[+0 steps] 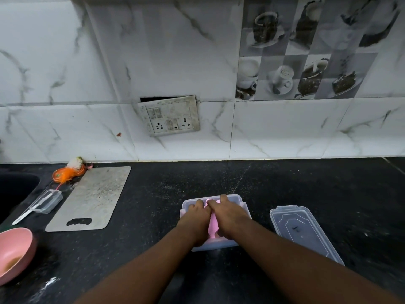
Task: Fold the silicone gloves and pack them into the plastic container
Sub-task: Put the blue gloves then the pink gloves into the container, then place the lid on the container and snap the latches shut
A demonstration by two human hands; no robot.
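Hands press flat, fingers spread: our left hand and right hand push pink gloves into the container. We see its lid at three o'clock on the table.

Pink silicone gloves lie packed inside clear rectangular plastic container on the counter; its clear lid lies just right, separate.

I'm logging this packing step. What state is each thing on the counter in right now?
plastic container: open, pink gloves inside.
silicone gloves: in the container, pressed down by both hands.
left hand: palm down on the gloves.
right hand: palm down on the gloves.
lid: off, flat on the counter right of the container.
small clear box: closed.
pink bowl: upright, brownish residue inside.
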